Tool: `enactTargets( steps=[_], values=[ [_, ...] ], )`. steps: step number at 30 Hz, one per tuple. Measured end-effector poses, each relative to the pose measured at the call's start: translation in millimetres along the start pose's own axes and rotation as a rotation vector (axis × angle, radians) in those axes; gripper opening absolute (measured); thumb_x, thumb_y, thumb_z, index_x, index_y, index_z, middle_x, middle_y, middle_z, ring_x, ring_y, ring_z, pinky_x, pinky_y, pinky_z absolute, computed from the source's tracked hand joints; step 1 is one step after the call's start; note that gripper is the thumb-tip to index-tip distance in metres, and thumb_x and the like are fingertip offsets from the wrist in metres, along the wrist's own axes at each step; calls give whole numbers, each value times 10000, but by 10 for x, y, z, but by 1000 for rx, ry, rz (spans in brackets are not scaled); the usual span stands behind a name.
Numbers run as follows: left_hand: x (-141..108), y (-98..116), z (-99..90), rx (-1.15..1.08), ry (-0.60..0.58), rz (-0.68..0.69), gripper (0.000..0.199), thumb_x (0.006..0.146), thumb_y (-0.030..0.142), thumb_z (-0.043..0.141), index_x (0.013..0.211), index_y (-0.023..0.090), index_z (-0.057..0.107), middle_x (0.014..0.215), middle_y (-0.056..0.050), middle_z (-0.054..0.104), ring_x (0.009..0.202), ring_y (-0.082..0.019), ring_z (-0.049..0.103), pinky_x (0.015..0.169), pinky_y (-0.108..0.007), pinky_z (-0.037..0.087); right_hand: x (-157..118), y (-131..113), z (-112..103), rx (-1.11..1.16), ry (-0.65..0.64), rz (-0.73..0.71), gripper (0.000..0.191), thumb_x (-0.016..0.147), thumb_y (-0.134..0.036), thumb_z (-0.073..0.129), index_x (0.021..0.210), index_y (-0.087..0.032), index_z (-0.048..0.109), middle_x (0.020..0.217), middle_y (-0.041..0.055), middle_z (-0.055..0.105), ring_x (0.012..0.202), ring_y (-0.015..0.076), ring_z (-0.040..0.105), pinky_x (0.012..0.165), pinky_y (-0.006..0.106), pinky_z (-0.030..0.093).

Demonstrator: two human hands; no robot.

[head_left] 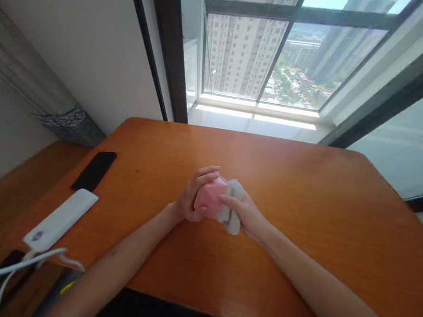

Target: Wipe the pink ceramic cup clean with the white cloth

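Note:
A pink faceted object (210,198), whose exact kind I cannot make out, is held between both hands above the middle of the wooden table. My left hand (192,196) wraps around its left side, fingers over the top and thumb below. On the other side, my right hand (245,212) grips a light grey cloth (230,222), which lies against the pink object's right side. The right thumb reaches across the cloth onto the pink surface. The right hand's other fingers are mostly hidden behind the cloth.
The brown wooden table (305,197) spreads around the hands. On its left lie a black phone (94,171) and a white power bank (60,219), with white cables (14,268) at the lower left. A window (258,58) stands beyond the far edge, and a grey curtain (35,82) hangs at left.

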State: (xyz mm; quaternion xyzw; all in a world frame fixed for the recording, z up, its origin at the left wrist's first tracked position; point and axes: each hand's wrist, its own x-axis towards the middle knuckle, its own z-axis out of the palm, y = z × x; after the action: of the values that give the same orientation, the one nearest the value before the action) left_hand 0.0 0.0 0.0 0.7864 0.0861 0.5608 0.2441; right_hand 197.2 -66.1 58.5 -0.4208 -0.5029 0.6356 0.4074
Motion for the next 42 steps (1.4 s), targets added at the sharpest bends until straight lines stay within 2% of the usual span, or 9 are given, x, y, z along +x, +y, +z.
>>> enactTargets(
  steps=[5, 9, 12, 17, 24, 30, 36, 39, 42],
  values=[
    [-52, -34, 23, -59, 50, -55, 800, 1017, 725, 537, 1618, 199, 501, 1590, -209, 556, 1483, -408, 531, 1221, -652, 480, -78, 36, 7, -407, -141, -267, 420, 936, -496, 789, 758, -236, 510, 617, -69, 449, 549, 105, 389, 509, 257, 317],
    [-58, -32, 27, -110, 57, -81, 810, 1007, 737, 528, 1606, 192, 517, 1603, -207, 552, 1475, -408, 529, 1216, -651, 479, -12, 135, -52, -879, -135, -825, 186, 980, -305, 708, 852, -223, 600, 779, 9, 665, 671, 157, 562, 630, 293, 445],
    [-49, -29, 24, -103, 54, -91, 816, 1014, 740, 525, 1608, 180, 521, 1597, -213, 564, 1492, -413, 525, 1234, -654, 465, 54, 178, -115, -1132, -145, -986, 108, 1026, -228, 621, 923, -207, 645, 865, 62, 745, 773, 195, 661, 682, 305, 486],
    [-65, -43, 32, -152, 79, -170, 969, 986, 831, 523, 1713, 206, 386, 1736, -225, 442, 1555, -448, 510, 1291, -678, 418, 64, 139, -119, -944, -68, -903, 134, 922, -198, 655, 798, -223, 610, 739, -1, 686, 653, 144, 590, 600, 268, 416],
    [-95, -115, 0, -39, 33, -77, 1056, 947, 813, 618, 1780, 292, 233, 1843, -169, 297, 1704, -450, 304, 1371, -715, 272, -7, -75, -77, -125, 77, -64, 353, 827, -477, 875, 799, -228, 627, 638, -34, 624, 545, 125, 502, 509, 253, 403],
    [-18, -36, -6, 46, -2, 29, 957, 954, 779, 609, 1705, 221, 409, 1723, -214, 439, 1571, -440, 477, 1259, -668, 455, 18, -101, 17, 366, 76, 122, 488, 709, -478, 992, 1037, -228, 732, 902, 8, 752, 740, 155, 640, 659, 260, 535],
    [-26, -18, 17, -21, 64, -22, 844, 963, 761, 579, 1598, 210, 510, 1571, -210, 554, 1441, -416, 555, 1154, -664, 530, -41, -61, 22, -74, -6, -51, 459, 847, -604, 879, 849, -216, 635, 734, -21, 589, 646, 134, 492, 565, 261, 416],
    [-60, -51, 34, -88, 102, -77, 834, 963, 778, 557, 1565, 201, 536, 1556, -208, 570, 1409, -413, 573, 1140, -651, 532, -64, -22, 6, -409, -115, -306, 416, 923, -519, 813, 775, -224, 560, 663, -52, 502, 586, 110, 407, 535, 261, 349],
    [-76, -65, 41, -129, 121, -103, 838, 961, 803, 531, 1541, 199, 549, 1547, -206, 580, 1408, -417, 579, 1145, -642, 529, -32, 65, -22, -767, -121, -694, 277, 959, -404, 771, 830, -218, 612, 727, -17, 620, 625, 130, 503, 600, 278, 412]
  ],
)
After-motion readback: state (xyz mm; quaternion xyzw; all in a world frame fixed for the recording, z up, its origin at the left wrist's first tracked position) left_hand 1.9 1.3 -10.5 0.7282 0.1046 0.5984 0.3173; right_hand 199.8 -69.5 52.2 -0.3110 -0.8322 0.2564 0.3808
